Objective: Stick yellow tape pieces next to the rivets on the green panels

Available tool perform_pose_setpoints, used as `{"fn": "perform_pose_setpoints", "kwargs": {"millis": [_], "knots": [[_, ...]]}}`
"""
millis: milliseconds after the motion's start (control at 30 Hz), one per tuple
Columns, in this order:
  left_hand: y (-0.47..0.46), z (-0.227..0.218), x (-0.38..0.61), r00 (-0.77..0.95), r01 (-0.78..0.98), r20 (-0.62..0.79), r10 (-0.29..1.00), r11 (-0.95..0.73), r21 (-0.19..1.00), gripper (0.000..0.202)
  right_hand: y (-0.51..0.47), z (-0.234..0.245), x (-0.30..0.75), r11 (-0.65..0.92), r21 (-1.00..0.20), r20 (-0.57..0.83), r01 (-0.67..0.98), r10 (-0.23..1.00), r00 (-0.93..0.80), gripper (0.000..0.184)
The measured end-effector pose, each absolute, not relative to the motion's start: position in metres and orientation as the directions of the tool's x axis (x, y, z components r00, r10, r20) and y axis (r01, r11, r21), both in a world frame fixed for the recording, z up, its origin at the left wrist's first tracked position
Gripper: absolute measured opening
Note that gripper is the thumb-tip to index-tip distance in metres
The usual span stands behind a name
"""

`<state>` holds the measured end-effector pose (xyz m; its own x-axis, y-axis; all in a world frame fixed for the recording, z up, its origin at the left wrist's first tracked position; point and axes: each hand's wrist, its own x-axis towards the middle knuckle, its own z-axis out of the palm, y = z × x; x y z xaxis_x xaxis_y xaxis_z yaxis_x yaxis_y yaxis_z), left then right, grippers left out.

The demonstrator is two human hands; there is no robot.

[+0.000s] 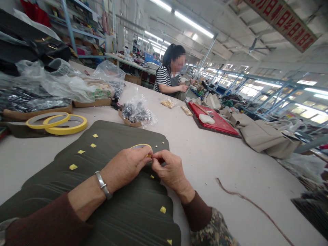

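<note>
My left hand [129, 162] is closed round a roll of yellow tape [140, 146], whose upper edge shows above the fingers. Close beside it, my right hand [170, 171] pinches at the roll's near side, fingertips touching or almost touching those of the left. Whatever lies between the right fingertips is too small to make out. Both hands are over a stack of dark olive panels [110, 136] with scalloped edges, spread on the table. Small yellow tape pieces [73, 167] stick to the panels on both sides. Two small metal studs [156, 146] show near the top panel's right corner.
Two more yellow tape rolls [67, 124] lie at left, near plastic-wrapped parts [64, 82]. A small box of bagged dark hardware [135, 112] stands ahead. Beyond are a red board [217, 119], beige bags [263, 136] and a co-worker [167, 75]. A brown cord [246, 198] trails at right.
</note>
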<state>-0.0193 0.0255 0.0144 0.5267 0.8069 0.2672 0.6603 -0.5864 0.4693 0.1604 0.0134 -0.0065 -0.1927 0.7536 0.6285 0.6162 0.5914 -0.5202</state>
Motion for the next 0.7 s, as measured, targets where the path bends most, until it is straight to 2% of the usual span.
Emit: {"fn": "perform_pose_setpoints", "kwargs": {"millis": [100,200,267,367,567,633,700], "knots": [[0.027,0.015,-0.018,0.524,0.656,0.299,0.798,-0.602,0.455,0.014,0.013,-0.004,0.157,0.487,-0.669,0.526,0.561,0.844,-0.106,0.013],[0.027,0.015,-0.017,0.520,0.632,0.377,0.767,-0.642,0.434,0.016,0.015,0.001,0.153,0.252,-0.903,0.260,0.347,0.965,-0.025,0.010],[0.026,0.014,-0.015,0.493,0.626,0.447,0.746,-0.662,0.413,0.017,0.016,0.006,0.151,0.113,-0.974,0.113,0.199,0.993,-0.011,0.010],[0.025,0.011,-0.014,0.447,0.657,0.526,0.723,-0.665,0.355,0.018,0.017,0.015,0.146,0.042,-0.994,0.043,0.097,0.999,0.008,0.011],[0.020,0.010,-0.012,0.427,0.709,0.600,0.676,-0.662,0.242,0.023,0.030,0.016,0.145,0.058,-0.994,0.065,0.091,0.994,0.083,0.007],[0.020,0.010,-0.012,0.427,0.731,0.555,0.714,-0.634,0.252,0.023,0.042,0.011,0.150,-0.016,-0.997,-0.008,0.081,0.995,0.102,0.008],[0.021,0.011,-0.011,0.428,0.778,0.445,0.787,-0.571,0.262,0.020,0.054,0.006,0.157,-0.094,-0.986,-0.082,0.138,0.993,0.086,0.010]]}}
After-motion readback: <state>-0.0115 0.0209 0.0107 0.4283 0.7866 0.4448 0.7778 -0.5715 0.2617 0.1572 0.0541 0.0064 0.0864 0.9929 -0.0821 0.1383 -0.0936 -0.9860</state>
